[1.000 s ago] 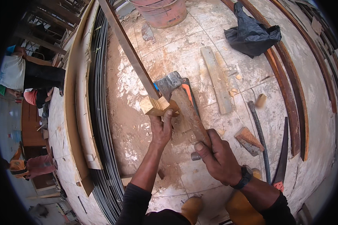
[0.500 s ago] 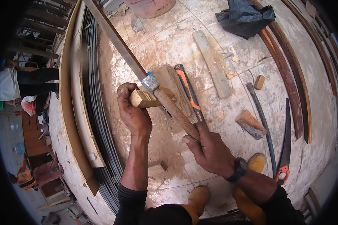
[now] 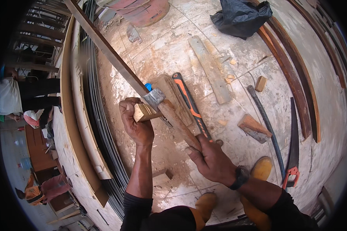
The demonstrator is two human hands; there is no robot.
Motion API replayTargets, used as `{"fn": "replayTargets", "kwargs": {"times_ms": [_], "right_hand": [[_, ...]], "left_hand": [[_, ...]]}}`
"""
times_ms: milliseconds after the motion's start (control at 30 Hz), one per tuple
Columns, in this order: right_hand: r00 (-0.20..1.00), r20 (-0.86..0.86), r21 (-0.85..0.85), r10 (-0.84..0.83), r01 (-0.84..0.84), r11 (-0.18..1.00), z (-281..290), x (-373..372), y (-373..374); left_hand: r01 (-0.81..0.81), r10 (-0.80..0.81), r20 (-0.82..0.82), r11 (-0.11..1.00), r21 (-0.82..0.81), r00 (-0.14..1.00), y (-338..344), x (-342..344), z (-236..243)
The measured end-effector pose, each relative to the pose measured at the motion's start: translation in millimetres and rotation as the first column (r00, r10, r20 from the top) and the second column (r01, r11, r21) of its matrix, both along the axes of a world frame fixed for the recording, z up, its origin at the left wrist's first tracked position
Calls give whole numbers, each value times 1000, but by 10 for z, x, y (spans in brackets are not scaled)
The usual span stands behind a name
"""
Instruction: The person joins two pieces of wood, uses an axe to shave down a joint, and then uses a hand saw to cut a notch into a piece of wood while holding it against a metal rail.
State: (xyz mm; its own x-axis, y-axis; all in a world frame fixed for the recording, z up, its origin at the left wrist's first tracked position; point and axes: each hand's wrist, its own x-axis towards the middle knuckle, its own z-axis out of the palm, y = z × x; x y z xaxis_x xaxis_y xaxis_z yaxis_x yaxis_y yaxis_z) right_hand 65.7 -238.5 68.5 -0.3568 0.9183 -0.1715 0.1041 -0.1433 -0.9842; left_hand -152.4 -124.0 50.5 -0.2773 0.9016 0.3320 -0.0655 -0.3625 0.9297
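Dusty floor (image 3: 165, 42) beneath clenched hands: wood block (image 3: 144, 112) in left (image 3: 138, 129), probable hatchet (image 3: 178, 122) in right (image 3: 216, 161).

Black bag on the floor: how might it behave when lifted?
The black bag looks thin and crumpled, so it would probably be floppy. Its slight sheen suggests it may feel slippery. Any contents are hidden; weight is uncertain.

Rough-cut wooden block (image 3: 143, 113) in the left fingers (image 3: 129, 104), scuffed metal axe head (image 3: 154, 97) beside them, matt wooden handle (image 3: 179, 124) within the right fingers (image 3: 211, 148)
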Motion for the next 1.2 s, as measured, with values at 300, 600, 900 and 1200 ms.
{"fn": "replayTargets", "kwargs": {"times_ms": [300,600,900,1200], "right_hand": [[987,-134,-48,-90,85,995,216,72,39],[985,-163,-29,-53,49,998,137,-75,23],[979,-153,56,-136,146,988,350,32,14],[966,-185,97,-180,200,975,355,11,52]], "left_hand": [[-95,94,14,991,96,995,139,165,-106],[-80,74,98,995,54,992,191,162,-178],[-210,229,-203,971,111,952,340,401,-33],[-259,264,-206,965,54,942,283,335,-84]]}}
